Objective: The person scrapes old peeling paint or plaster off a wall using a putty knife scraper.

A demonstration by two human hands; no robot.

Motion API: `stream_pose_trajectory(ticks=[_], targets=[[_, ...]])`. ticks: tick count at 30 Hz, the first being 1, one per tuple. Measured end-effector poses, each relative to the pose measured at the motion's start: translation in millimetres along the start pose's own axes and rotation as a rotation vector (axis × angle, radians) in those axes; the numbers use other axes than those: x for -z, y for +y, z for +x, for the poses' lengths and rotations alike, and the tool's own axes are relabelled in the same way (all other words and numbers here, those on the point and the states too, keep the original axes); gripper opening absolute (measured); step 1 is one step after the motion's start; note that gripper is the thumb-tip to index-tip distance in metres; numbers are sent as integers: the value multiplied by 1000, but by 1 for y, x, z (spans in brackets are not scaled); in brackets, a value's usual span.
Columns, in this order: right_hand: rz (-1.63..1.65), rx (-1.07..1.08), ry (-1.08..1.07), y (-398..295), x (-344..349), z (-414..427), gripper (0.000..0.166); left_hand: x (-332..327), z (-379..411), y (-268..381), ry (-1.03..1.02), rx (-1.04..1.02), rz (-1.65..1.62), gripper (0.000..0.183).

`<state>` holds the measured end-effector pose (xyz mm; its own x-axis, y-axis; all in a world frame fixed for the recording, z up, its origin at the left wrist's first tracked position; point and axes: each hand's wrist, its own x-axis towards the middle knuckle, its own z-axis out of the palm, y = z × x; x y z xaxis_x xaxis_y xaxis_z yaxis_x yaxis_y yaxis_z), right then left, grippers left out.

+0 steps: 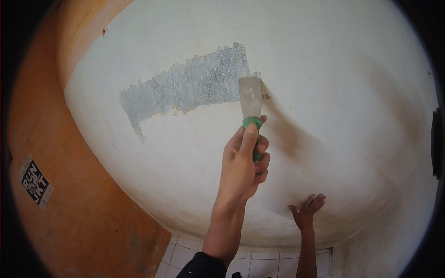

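My left hand (245, 163) grips the green handle (256, 139) of a putty knife, its thumb laid along the top of the handle. The wide metal blade (250, 95) points up the white painted wall (187, 166). Its tip overlaps the right end of a grey bare patch (205, 80) with ragged edges, where the paint is gone. Two small dark bare spots (265, 97) show just right of the blade. Lower down and to the right, my right hand (307, 210) is flat against the wall, fingers apart, holding nothing.
An orange wall (80, 194) bearing a printed sticker (35, 181) meets the white wall at the left. White floor tiles (264, 266) run along the wall's foot. A dark object (437, 144) juts in at the right rim. Shadows fall across the right side.
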<state>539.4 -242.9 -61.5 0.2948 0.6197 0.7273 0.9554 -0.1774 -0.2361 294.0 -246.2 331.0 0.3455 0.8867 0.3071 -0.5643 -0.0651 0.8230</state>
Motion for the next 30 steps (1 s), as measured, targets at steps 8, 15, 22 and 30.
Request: stream_pose_trajectory(ticks=[8, 15, 22, 30], targets=[[-20, 58, 57, 3, -1, -3, 119, -2, 6, 3, 2, -14, 20, 45], [-1, 49, 35, 4, -2, -7, 119, -1, -3, 7, -15, 73, 22, 44], [14, 28, 29, 9, 1, -2, 117, -3, -6, 0, -64, 41, -13, 49], [27, 46, 45, 2, 2, -5, 118, -19, 10, 32, -50, -64, 12, 48]])
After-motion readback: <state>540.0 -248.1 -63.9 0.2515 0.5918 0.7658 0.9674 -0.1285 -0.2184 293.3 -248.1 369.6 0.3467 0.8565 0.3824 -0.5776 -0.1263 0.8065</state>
